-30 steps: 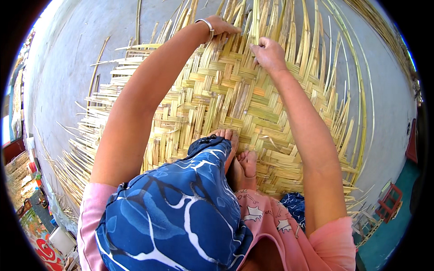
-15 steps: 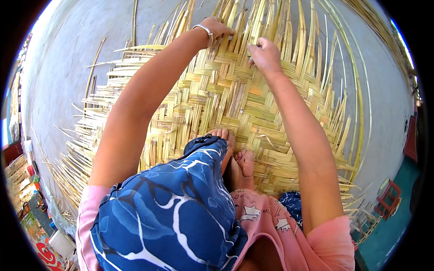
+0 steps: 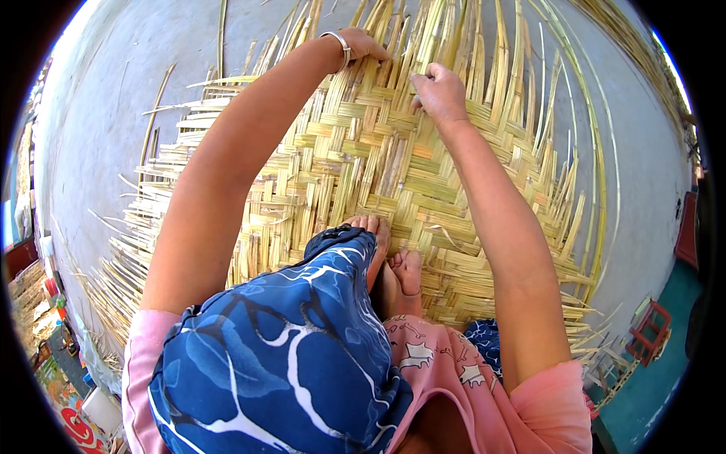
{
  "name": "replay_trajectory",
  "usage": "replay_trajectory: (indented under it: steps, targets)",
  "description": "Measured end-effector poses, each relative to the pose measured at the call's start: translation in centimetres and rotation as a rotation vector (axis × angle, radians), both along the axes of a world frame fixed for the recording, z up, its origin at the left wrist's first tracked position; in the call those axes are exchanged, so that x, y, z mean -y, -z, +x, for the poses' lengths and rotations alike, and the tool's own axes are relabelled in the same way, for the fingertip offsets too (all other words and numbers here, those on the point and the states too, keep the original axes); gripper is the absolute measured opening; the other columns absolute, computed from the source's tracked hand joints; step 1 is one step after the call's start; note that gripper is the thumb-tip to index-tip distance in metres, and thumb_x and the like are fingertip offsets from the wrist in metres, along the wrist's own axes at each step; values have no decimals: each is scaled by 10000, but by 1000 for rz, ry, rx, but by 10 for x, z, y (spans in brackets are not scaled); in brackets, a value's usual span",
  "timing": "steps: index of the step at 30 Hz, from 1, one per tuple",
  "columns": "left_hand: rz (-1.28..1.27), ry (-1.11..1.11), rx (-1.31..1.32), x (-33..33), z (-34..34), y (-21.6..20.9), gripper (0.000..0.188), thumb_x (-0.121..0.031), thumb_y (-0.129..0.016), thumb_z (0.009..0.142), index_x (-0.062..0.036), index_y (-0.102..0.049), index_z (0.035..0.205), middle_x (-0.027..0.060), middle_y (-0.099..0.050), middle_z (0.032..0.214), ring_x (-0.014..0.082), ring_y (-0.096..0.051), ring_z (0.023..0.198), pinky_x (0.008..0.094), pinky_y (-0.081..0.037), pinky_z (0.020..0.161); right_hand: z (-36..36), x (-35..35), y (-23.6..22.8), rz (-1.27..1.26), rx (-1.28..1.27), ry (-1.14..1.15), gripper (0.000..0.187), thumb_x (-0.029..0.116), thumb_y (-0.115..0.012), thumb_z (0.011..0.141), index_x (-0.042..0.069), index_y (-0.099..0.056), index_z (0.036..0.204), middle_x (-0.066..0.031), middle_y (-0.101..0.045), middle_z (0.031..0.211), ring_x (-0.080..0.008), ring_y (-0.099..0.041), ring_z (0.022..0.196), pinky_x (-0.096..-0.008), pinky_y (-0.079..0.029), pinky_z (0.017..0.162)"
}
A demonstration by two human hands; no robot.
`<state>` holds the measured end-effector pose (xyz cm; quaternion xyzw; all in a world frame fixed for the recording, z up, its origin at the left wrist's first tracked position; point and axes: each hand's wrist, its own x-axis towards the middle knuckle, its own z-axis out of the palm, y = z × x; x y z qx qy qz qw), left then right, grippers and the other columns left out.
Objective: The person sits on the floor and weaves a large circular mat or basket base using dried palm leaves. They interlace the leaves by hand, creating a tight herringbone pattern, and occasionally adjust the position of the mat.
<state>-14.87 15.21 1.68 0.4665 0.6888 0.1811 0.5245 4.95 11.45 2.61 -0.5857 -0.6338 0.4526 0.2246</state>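
A mat of flat split-cane strips [image 3: 378, 144], woven crosswise in a zigzag pattern, lies under my bare feet [image 3: 408, 268]. My left hand [image 3: 364, 44], with a silver bangle at its wrist, is at the far edge of the weave. Its fingers are bent down around upright cane strips [image 3: 397, 45]; the fingertips are partly hidden. Just right of it and a little nearer, my right hand [image 3: 442, 94] is closed, thumb and fingers pressed together at the weave's edge. The strip it seems to pinch is mostly covered by the fingers.
Loose strip ends fan out along the mat's left side [image 3: 128, 265]. Long green strips [image 3: 594, 144] lie on the grey floor [image 3: 643, 174] at right. A bundle of canes [image 3: 628, 38] is at the far right, a red chair-like object [image 3: 649, 333] at lower right. Blue patterned cloth [image 3: 265, 363] covers my knee.
My left wrist and forearm have shifted slightly left, with the fingers at nearly the same spot. The right hand has barely moved. The whole view has drifted a little.
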Motion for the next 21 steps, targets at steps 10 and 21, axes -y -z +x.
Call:
replay_trajectory:
  steps: [10, 21]
  targets:
    - [59, -63, 584, 29, -12, -1, 498, -173, -783, 715, 1, -517, 1098, 69, -629, 922, 169, -601, 869, 290, -479, 772, -11, -8, 1, 211, 455, -379, 300, 279, -538, 866, 50, -610, 1046, -149, -659, 946, -297, -623, 915, -400, -475, 822]
    - [337, -660, 708, 72, -21, 20, 201, -22, -578, 860, -7, -615, 1057, 72, -617, 997, 178, -606, 886, 301, -547, 775, -18, -20, -4, 88, 545, -571, 332, 224, -517, 893, 120, -561, 1205, -102, -634, 1076, -244, -602, 991, -396, -444, 940]
